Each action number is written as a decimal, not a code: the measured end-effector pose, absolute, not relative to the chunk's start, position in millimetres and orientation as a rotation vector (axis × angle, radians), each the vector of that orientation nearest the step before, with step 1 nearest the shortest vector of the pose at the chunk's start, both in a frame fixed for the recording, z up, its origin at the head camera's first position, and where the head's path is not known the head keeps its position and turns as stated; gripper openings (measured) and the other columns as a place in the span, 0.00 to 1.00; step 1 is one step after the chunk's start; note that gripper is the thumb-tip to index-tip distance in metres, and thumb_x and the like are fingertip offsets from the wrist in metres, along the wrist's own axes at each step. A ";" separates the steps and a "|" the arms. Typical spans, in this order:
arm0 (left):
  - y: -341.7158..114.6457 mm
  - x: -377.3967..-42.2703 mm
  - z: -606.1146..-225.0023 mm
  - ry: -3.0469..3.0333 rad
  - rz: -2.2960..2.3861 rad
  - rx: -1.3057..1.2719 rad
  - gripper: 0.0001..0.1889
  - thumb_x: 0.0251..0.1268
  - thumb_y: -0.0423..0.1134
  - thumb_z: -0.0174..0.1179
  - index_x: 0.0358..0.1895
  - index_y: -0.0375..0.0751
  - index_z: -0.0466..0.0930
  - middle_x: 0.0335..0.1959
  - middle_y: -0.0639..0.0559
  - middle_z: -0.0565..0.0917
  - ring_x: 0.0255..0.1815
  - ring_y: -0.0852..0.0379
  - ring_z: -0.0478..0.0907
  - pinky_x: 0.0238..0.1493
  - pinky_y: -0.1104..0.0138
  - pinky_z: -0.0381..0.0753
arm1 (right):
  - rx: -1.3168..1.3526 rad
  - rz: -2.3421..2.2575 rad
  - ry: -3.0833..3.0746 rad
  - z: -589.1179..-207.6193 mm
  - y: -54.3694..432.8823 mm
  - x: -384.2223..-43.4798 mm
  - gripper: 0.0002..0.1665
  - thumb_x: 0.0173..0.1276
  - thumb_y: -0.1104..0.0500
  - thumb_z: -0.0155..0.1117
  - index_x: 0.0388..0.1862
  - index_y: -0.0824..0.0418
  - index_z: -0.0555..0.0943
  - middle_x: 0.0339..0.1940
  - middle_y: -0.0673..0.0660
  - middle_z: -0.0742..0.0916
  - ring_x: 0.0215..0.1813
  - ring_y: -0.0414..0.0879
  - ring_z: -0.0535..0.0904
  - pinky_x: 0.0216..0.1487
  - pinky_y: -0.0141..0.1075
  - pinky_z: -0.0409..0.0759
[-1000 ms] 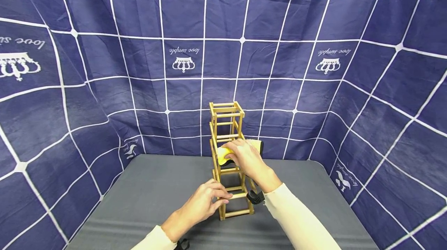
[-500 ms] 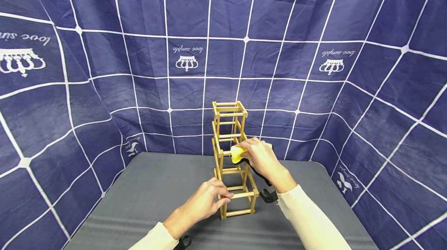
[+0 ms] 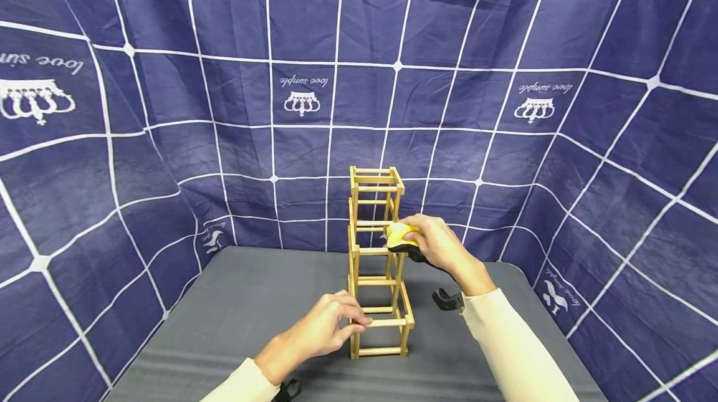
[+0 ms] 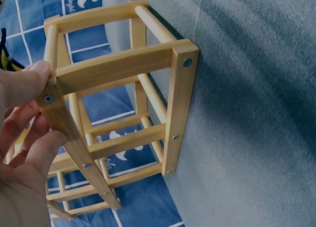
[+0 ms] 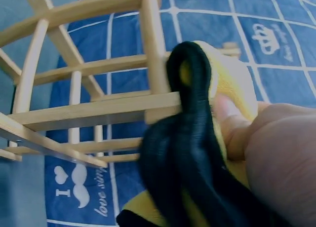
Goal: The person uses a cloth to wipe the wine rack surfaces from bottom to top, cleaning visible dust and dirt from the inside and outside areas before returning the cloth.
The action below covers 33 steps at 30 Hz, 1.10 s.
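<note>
A stepped light-wood rack (image 3: 387, 323) of rails and dowels stands in the middle of the head view, tallest at the back. My left hand (image 3: 325, 325) holds its low front left corner; in the left wrist view the thumb (image 4: 37, 76) lies on top of that corner, with the fingers around the post below. A yellow cloth with black edging (image 3: 396, 235) is pinched in my right hand (image 3: 443, 245) at the right side of the middle tier. In the right wrist view the folded cloth (image 5: 237, 71) covers the end of a rail, hiding where they meet.
The rack stands on a grey padded surface (image 3: 258, 290). Blue curtain (image 3: 449, 96) with white grid lines encloses the back and both sides. A black strap (image 3: 447, 300) hangs at my right wrist, another strap (image 3: 287, 389) at my left.
My right hand has moved to the right with the cloth, from across the middle tier to its right side. The rack has turned slightly, its top shifting right. My left hand keeps its hold.
</note>
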<state>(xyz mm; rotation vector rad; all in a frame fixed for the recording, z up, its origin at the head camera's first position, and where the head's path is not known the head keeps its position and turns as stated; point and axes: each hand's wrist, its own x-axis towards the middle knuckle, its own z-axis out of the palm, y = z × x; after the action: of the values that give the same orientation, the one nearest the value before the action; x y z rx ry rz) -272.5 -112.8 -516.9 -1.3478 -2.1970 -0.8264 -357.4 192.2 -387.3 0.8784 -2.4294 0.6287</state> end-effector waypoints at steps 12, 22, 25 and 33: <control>-113.4 -270.1 -519.1 -2.168 -0.821 -1.376 0.09 0.68 0.32 0.84 0.48 0.46 0.99 0.42 0.57 0.98 0.45 0.62 0.90 0.49 0.79 0.88 | 0.825 0.589 -2.490 -395.4 179.6 -379.3 0.14 0.78 0.62 0.79 0.60 0.61 0.95 0.55 0.61 0.97 0.56 0.60 0.96 0.57 0.57 0.94; -116.3 -274.8 -512.2 -2.181 -0.819 -1.344 0.10 0.66 0.31 0.85 0.47 0.47 0.99 0.41 0.57 0.98 0.45 0.61 0.90 0.50 0.76 0.88 | 0.964 0.605 -2.485 -376.4 191.1 -356.3 0.11 0.76 0.64 0.82 0.55 0.61 0.95 0.49 0.57 0.98 0.47 0.52 0.93 0.52 0.53 0.93; -117.0 -274.0 -511.6 -2.186 -0.841 -1.336 0.12 0.65 0.29 0.84 0.48 0.46 1.00 0.41 0.56 0.97 0.45 0.60 0.90 0.49 0.75 0.89 | 0.970 0.616 -2.426 -374.4 186.1 -353.4 0.12 0.76 0.65 0.81 0.55 0.61 0.95 0.50 0.57 0.98 0.49 0.52 0.94 0.54 0.53 0.94; -113.7 -270.9 -515.9 -2.188 -0.869 -1.357 0.11 0.68 0.29 0.83 0.50 0.46 1.00 0.42 0.56 0.97 0.46 0.60 0.90 0.50 0.76 0.89 | 1.006 0.602 -2.223 -368.8 138.5 -347.7 0.15 0.78 0.65 0.79 0.61 0.60 0.92 0.56 0.58 0.97 0.56 0.59 0.94 0.60 0.56 0.92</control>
<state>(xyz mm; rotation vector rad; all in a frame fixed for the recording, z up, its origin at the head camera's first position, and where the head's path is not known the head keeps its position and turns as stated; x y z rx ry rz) -270.9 -113.7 -515.9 -1.3575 -2.1877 -0.8686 -347.7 138.5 -368.8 1.0058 -2.2233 0.6019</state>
